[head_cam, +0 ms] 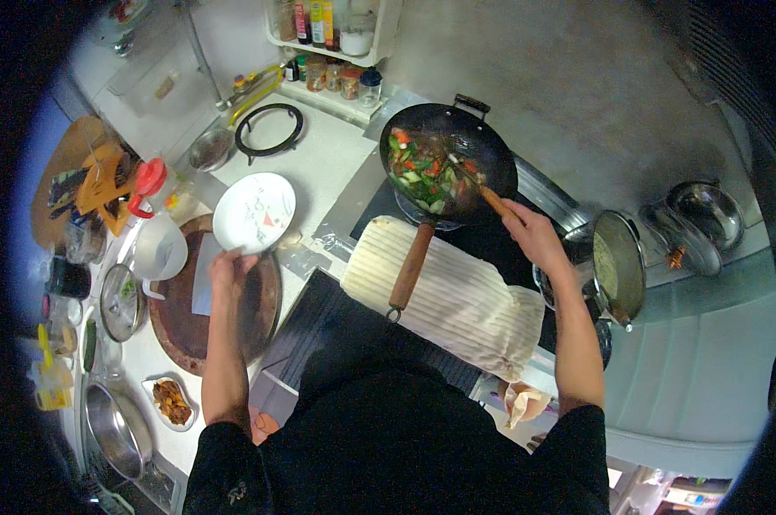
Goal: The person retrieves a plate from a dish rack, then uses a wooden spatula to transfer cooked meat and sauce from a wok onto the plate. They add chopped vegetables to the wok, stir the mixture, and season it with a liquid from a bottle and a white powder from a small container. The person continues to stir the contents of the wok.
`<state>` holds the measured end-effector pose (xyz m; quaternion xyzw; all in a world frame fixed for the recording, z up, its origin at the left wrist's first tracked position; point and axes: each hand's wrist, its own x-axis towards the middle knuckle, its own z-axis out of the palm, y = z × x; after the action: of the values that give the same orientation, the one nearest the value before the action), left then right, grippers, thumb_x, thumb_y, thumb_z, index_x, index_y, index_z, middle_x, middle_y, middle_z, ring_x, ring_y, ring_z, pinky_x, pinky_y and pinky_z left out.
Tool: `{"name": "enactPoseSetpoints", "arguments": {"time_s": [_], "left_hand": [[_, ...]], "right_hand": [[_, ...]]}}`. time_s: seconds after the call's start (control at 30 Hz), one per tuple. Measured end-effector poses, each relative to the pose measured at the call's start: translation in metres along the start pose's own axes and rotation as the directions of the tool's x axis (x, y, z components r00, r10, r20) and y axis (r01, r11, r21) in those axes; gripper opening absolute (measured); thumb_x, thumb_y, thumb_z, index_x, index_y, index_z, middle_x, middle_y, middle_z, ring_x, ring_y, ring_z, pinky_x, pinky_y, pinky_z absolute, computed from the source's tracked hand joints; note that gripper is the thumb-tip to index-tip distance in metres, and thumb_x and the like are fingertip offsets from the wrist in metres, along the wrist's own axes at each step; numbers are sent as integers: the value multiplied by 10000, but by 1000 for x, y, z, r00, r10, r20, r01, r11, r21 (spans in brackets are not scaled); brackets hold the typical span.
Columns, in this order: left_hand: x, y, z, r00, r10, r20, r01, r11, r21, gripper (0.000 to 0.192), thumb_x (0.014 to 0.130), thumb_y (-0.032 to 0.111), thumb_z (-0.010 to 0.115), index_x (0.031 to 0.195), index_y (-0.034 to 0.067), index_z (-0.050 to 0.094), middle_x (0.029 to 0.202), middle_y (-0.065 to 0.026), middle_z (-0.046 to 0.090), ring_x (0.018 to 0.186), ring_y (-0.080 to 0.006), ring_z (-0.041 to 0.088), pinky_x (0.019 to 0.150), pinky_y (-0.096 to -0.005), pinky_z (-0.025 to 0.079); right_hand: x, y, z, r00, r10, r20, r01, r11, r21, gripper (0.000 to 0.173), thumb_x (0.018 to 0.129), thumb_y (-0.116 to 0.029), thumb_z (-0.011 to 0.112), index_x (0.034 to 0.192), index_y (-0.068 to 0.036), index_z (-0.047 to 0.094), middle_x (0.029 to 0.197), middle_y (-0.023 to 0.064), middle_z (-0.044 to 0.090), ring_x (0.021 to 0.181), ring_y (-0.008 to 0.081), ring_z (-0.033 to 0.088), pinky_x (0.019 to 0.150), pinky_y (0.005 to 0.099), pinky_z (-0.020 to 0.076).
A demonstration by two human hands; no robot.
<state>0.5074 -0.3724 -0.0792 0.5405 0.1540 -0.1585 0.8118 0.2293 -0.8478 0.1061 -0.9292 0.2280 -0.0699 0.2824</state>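
My right hand point(534, 233) grips the wooden handle of a spatula point(493, 197), whose far end reaches into the chopped vegetables in a black wok point(491, 138). Green and red pieces of vegetable point(420, 168) fill the wok's left side. The wok's long wooden handle point(413, 267) points toward me, over a folded white ribbed towel point(452, 283). In my left hand point(230, 270) is a white plate point(249, 209) with a printed design, held by its near rim. The plate is above the counter, partly over a round chopping board point(181, 328) on which a cleaver point(202, 277) lies.
A black ring-shaped wok stand point(239, 132) sits behind the plate. Seasoning jars point(333, 77) line the back corner. On the left stand a white jug point(159, 248), a glass lid point(120, 302), a small dish of brown food point(172, 404) and a steel basin point(118, 431). A pot point(620, 264) is at right.
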Motion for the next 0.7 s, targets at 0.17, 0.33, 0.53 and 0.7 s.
{"name": "enactPoseSetpoints", "arguments": {"time_s": [0.17,0.33,0.53,0.7], "left_hand": [[68,-9,54,989,-125,74,122,992,38,208,899,-9,476,1028,-172,488,873,-244,625,666,-306,668,567,-353,601],[165,-62,63,949,-309,59,310,951,-6,140,836,19,651,886,-93,584,871,-197,632,605,-282,601,628,-393,604],[220,-107,48,830,52,555,-258,918,301,257,775,223,773,847,-3,676,734,-155,662,673,-254,651,599,-354,519],[167,-76,85,950,-246,191,235,969,81,257,854,-90,497,1107,-136,508,1055,-240,590,807,-340,654,682,-426,635]], "right_hand": [[-56,-56,-73,975,-214,-68,168,896,-410,295,886,-138,630,1168,-54,643,1041,204,666,905,374,644,789,422,511],[-99,-105,-125,1000,-7,13,12,856,-516,296,861,-114,633,1153,-71,655,1021,178,676,862,355,654,761,410,522],[-73,-71,-53,999,-33,-25,15,852,-523,275,882,-149,614,1154,-140,656,925,153,664,789,354,644,699,430,523],[-46,-27,2,945,-24,-327,-107,920,-377,299,918,-176,579,1214,-154,615,814,200,644,674,373,636,598,459,520]]}}
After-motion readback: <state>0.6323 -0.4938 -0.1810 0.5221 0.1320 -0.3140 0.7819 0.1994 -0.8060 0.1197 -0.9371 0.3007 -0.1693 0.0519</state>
